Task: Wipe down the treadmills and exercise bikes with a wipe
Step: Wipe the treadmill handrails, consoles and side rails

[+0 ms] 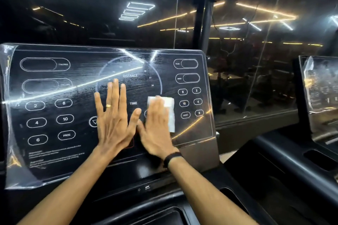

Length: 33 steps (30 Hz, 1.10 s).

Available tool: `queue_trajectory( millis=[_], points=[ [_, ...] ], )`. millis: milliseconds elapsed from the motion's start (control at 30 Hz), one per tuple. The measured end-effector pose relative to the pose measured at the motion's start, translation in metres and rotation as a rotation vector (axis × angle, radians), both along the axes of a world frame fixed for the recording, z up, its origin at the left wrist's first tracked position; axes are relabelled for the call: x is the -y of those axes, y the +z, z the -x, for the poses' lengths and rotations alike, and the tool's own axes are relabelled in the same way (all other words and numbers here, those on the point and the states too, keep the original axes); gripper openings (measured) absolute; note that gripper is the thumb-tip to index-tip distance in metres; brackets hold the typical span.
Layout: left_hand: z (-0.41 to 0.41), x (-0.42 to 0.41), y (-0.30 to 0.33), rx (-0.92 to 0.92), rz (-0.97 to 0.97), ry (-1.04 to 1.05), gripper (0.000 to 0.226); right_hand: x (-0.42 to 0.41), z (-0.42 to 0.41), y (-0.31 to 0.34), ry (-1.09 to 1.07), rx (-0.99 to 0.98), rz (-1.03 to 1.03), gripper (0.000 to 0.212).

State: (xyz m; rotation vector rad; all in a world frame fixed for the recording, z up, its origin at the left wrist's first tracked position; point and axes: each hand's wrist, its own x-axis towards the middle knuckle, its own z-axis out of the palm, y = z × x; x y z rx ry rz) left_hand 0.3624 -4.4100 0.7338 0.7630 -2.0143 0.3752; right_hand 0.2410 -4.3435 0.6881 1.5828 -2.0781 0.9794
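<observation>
A treadmill console [54,82] fills the view, a black glossy panel with white button outlines and the words DISTANCE and TIME, covered in clear plastic film. My left hand [114,117] lies flat on the panel's middle with straight, spread fingers and a ring on one finger. My right hand [156,128] presses a white wipe [170,113] flat against the panel, right of the TIME label; its fingers are straight and cover most of the wipe.
A second treadmill console [321,97] stands at the right edge, also wrapped in film. A dark handrail [292,162] runs between the two machines. Behind is a glass wall [256,60] reflecting ceiling lights. A tray recess [164,213] lies below the console.
</observation>
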Motion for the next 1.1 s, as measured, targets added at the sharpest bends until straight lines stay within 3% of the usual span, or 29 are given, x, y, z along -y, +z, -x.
queue_trajectory(
  millis=[100, 200, 267, 333, 433, 500, 600, 767, 833, 967, 1033, 1100],
  points=[
    [-0.008, 0.002, -0.007, -0.064, -0.046, 0.033, 0.078, 0.008, -0.015, 0.001, 0.157, -0.212, -0.042, 0.073],
    [-0.027, 0.012, -0.011, -0.093, -0.068, 0.063, 0.079, -0.018, -0.014, -0.040, 0.220, -0.324, -0.103, 0.073],
    [-0.050, 0.022, -0.014, -0.111, -0.071, 0.106, 0.080, -0.040, -0.002, -0.067, 0.220, -0.272, -0.115, 0.071],
    [-0.080, 0.035, -0.017, -0.124, -0.067, 0.178, 0.079, -0.043, 0.015, -0.069, 0.073, -0.150, -0.086, 0.071],
    [-0.120, 0.046, -0.023, -0.118, -0.077, 0.264, 0.077, -0.017, 0.027, -0.022, -0.198, 0.114, 0.024, 0.085],
    [-0.136, 0.048, -0.028, -0.103, -0.083, 0.305, 0.077, 0.008, 0.018, 0.014, -0.195, 0.163, 0.069, 0.091],
    [-0.142, 0.045, -0.033, -0.082, -0.089, 0.336, 0.078, 0.029, -0.021, 0.026, -0.061, -0.032, 0.059, 0.086],
    [-0.146, 0.049, -0.038, -0.115, -0.120, 0.318, 0.077, -0.003, -0.061, -0.048, 0.210, -0.332, -0.045, 0.073],
    [-0.150, 0.050, -0.043, -0.171, -0.157, 0.323, 0.076, -0.022, -0.043, -0.070, 0.162, -0.250, -0.019, 0.070],
    [-0.149, 0.045, -0.044, -0.342, -0.282, 0.368, 0.074, -0.004, -0.006, -0.030, -0.198, 0.198, 0.082, 0.079],
    [-0.147, 0.043, -0.043, -0.388, -0.329, 0.386, 0.073, 0.020, -0.009, 0.010, -0.209, 0.241, 0.123, 0.086],
    [-0.148, 0.041, -0.043, -0.420, -0.352, 0.397, 0.073, 0.040, -0.028, 0.034, -0.110, 0.158, 0.130, 0.086]
  ],
)
